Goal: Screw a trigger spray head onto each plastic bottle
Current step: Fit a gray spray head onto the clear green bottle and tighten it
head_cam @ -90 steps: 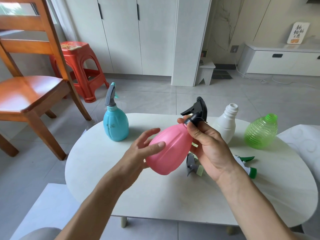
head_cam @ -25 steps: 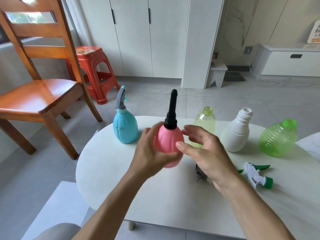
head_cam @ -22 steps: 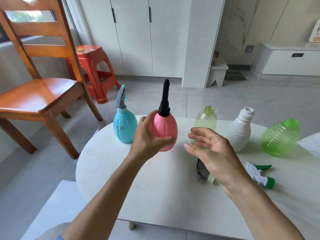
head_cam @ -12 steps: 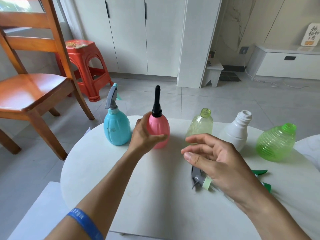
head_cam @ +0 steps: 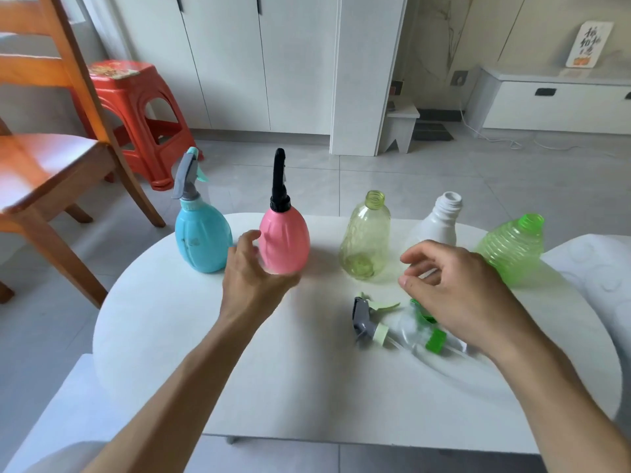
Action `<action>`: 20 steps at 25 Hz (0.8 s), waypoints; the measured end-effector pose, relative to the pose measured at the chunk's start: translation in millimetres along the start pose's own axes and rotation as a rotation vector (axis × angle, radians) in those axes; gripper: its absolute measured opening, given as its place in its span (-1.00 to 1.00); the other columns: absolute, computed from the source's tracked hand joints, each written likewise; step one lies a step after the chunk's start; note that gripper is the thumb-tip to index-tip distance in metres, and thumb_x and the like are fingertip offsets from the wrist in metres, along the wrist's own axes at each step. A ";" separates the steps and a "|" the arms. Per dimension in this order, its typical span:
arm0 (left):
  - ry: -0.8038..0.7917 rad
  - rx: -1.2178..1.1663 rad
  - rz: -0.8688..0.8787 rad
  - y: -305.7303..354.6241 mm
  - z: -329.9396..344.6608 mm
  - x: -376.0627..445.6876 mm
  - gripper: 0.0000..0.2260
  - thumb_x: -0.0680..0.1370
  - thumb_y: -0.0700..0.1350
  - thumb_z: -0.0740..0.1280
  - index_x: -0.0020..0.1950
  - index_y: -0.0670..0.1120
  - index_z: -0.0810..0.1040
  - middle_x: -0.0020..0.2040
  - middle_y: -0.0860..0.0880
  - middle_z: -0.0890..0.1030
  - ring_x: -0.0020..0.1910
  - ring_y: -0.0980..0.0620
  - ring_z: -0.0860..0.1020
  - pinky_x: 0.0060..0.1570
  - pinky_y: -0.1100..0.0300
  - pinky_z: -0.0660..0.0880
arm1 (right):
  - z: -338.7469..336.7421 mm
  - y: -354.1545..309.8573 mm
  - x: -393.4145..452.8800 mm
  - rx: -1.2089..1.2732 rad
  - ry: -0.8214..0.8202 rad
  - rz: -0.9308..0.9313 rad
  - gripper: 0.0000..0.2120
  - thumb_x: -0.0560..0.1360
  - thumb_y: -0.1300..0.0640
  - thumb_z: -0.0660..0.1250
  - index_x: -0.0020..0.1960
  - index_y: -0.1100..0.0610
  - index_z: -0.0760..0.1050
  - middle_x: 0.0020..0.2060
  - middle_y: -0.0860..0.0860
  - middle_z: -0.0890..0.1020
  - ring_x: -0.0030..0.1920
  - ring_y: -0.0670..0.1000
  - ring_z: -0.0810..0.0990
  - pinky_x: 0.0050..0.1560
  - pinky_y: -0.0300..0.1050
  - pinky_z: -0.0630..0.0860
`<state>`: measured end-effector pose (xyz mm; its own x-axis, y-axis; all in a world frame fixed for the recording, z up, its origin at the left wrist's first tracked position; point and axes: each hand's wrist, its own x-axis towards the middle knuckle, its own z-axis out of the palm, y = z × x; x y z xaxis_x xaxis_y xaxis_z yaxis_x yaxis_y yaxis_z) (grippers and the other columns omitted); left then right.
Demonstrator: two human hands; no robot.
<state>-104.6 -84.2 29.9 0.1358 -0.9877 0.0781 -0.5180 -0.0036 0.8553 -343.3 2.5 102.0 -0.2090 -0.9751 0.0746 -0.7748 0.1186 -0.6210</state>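
Five bottles stand in a row at the far side of the white table (head_cam: 307,387). The blue bottle (head_cam: 201,240) carries a grey spray head, and the pink bottle (head_cam: 285,238) a black one. The pale yellow-green bottle (head_cam: 367,244), the white bottle (head_cam: 440,220) and the ribbed green bottle (head_cam: 512,250) have bare necks. My left hand (head_cam: 252,278) hovers just in front of the pink bottle, fingers relaxed, holding nothing. My right hand (head_cam: 454,295) hangs loosely curled and empty over a white-and-green spray head (head_cam: 432,339). A grey spray head (head_cam: 367,319) lies beside it.
A wooden chair (head_cam: 44,141) stands to the left of the table and a red plastic stool (head_cam: 136,110) behind it. White cabinets line the far wall. A white cushioned seat edge (head_cam: 594,268) touches the table's right side.
My left hand set the pink bottle down next to the blue one and let go of it. My right hand moved right, over the loose spray heads.
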 end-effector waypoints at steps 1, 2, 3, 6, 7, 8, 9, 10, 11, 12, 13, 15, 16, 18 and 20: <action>0.073 0.015 0.110 7.1 0.1 -9.4 -0.33 0.33 -0.14 0.58 0.39 -0.03 0.41 0.16 -0.02 0.48 0.08 0.01 0.49 -0.07 0.26 0.40 | 3.9 2.2 -0.1 -0.064 -0.048 0.005 -0.84 0.44 0.02 0.42 0.02 -0.06 0.56 -0.14 -0.18 0.66 -0.11 0.01 0.64 -0.03 -0.02 0.56; 0.117 0.029 0.225 12.1 2.1 -16.9 -0.44 0.35 -0.18 0.54 0.31 -0.04 0.46 0.08 -0.01 0.51 0.00 0.02 0.50 -0.14 0.29 0.39 | 10.7 2.7 -1.0 -0.142 -0.096 0.000 -0.81 0.44 -0.02 0.40 0.04 -0.06 0.55 -0.09 -0.18 0.66 -0.05 0.03 0.62 -0.01 -0.05 0.53; 0.125 0.034 0.315 14.9 5.8 -22.4 -0.52 0.36 -0.21 0.51 0.25 -0.04 0.48 0.01 0.00 0.52 -0.06 0.02 0.50 -0.18 0.30 0.39 | 21.1 2.7 -2.4 -0.242 -0.136 -0.022 -0.78 0.46 -0.05 0.38 0.09 -0.05 0.54 -0.01 -0.16 0.65 0.03 0.05 0.59 0.00 -0.06 0.50; 0.057 0.022 0.401 15.5 21.6 -31.4 -0.60 0.39 -0.27 0.46 0.19 -0.05 0.51 -0.09 0.00 0.54 -0.14 0.00 0.51 -0.22 0.27 0.40 | 58.7 2.0 -6.6 -0.554 -0.215 -0.111 -0.72 0.50 -0.03 0.32 0.18 0.03 0.47 0.16 -0.02 0.60 0.21 0.14 0.48 0.10 0.03 0.38; 0.039 0.010 0.389 14.6 27.3 -32.4 -0.61 0.40 -0.27 0.45 0.20 -0.06 0.52 -0.09 0.00 0.55 -0.15 0.02 0.51 -0.22 0.29 0.38 | 69.0 2.4 -7.8 -0.643 -0.234 -0.118 -0.73 0.50 0.02 0.31 0.17 0.04 0.46 0.15 0.00 0.60 0.22 0.15 0.47 0.11 0.05 0.35; 0.027 -0.009 0.376 13.2 32.8 -33.0 -0.61 0.41 -0.28 0.44 0.21 -0.06 0.52 -0.08 -0.01 0.56 -0.15 0.03 0.51 -0.22 0.32 0.37 | 77.0 4.5 -9.0 -0.702 -0.249 -0.124 -0.74 0.49 0.07 0.31 0.17 0.04 0.45 0.13 0.01 0.61 0.21 0.15 0.46 0.11 0.06 0.33; 0.017 -0.031 0.370 13.3 37.6 -33.3 -0.61 0.41 -0.28 0.43 0.21 -0.06 0.52 -0.06 -0.01 0.57 -0.13 0.04 0.52 -0.21 0.33 0.37 | 81.1 5.3 -9.9 -0.730 -0.257 -0.133 -0.74 0.48 0.13 0.30 0.17 0.04 0.45 0.10 0.02 0.63 0.20 0.15 0.46 0.11 0.07 0.32; 0.009 -0.050 0.369 14.2 41.6 -33.9 -0.60 0.41 -0.28 0.43 0.21 -0.05 0.51 -0.05 -0.01 0.57 -0.11 0.04 0.53 -0.20 0.33 0.39 | 82.7 6.2 -10.5 -0.736 -0.258 -0.141 -0.74 0.47 0.17 0.29 0.16 0.04 0.45 0.06 0.02 0.65 0.19 0.15 0.47 0.11 0.07 0.31; 0.003 -0.063 0.374 16.2 44.8 -34.1 -0.60 0.41 -0.28 0.42 0.21 -0.05 0.51 -0.04 -0.01 0.58 -0.09 0.03 0.54 -0.20 0.32 0.40 | 81.9 5.8 -10.9 -0.714 -0.248 -0.151 -0.73 0.46 0.19 0.29 0.15 0.03 0.45 0.03 0.03 0.66 0.18 0.15 0.48 0.10 0.06 0.30; -0.002 -0.076 0.380 19.1 47.1 -33.7 -0.60 0.41 -0.28 0.42 0.21 -0.04 0.51 -0.03 0.00 0.58 -0.07 0.03 0.54 -0.20 0.32 0.42 | 79.2 5.0 -10.3 -0.664 -0.224 -0.160 -0.72 0.45 0.19 0.29 0.15 0.03 0.45 0.01 0.04 0.66 0.17 0.15 0.50 0.09 0.05 0.30; -0.008 -0.093 0.378 22.5 47.9 -32.8 -0.60 0.40 -0.26 0.41 0.22 -0.03 0.51 -0.02 0.00 0.58 -0.05 0.04 0.55 -0.20 0.32 0.44 | 74.4 4.8 -8.7 -0.585 -0.186 -0.164 -0.71 0.44 0.16 0.32 0.16 0.02 0.45 0.00 0.03 0.67 0.16 0.15 0.53 0.07 0.03 0.33; -0.011 -0.162 0.346 29.9 44.4 -27.6 -0.60 0.39 -0.23 0.38 0.21 -0.02 0.51 0.01 0.00 0.58 -0.02 0.05 0.56 -0.19 0.27 0.49 | 54.4 3.4 -5.7 -0.307 -0.089 -0.127 -0.65 0.42 0.08 0.42 0.18 -0.01 0.47 -0.02 -0.01 0.71 0.08 0.12 0.62 0.03 -0.02 0.45; 0.002 -0.204 0.323 33.0 41.9 -22.7 -0.61 0.39 -0.22 0.36 0.20 -0.01 0.51 0.02 -0.01 0.59 -0.01 0.03 0.57 -0.18 0.23 0.51 | 39.5 2.3 -4.3 -0.086 -0.068 -0.059 -0.63 0.39 0.07 0.48 0.16 -0.01 0.49 -0.04 -0.03 0.73 0.02 0.08 0.66 0.00 -0.05 0.52; 0.050 -0.263 0.294 37.2 37.4 -12.0 -0.64 0.40 -0.22 0.36 0.18 0.02 0.50 0.03 -0.05 0.59 0.00 -0.01 0.57 -0.17 0.20 0.49 | 8.4 2.7 -0.3 0.455 0.014 0.068 -0.64 0.36 0.17 0.56 0.09 0.03 0.53 -0.15 -0.06 0.76 -0.14 -0.03 0.71 -0.06 -0.12 0.58; 0.067 -0.286 0.271 43.4 40.7 -5.1 -0.64 0.40 -0.19 0.36 0.19 0.02 0.50 0.06 -0.05 0.58 0.03 -0.03 0.57 -0.13 0.21 0.48 | -19.2 9.9 2.9 0.845 0.176 0.118 -0.68 0.40 0.30 0.53 0.09 0.11 0.54 -0.29 -0.11 0.76 -0.28 -0.16 0.68 -0.16 -0.30 0.55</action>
<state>-162.2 -85.7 45.8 0.0863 -0.9343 0.3459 -0.2882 0.3089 0.9064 -363.0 4.5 111.1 -0.4034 -0.9137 0.0497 -0.0551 -0.0300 -0.9980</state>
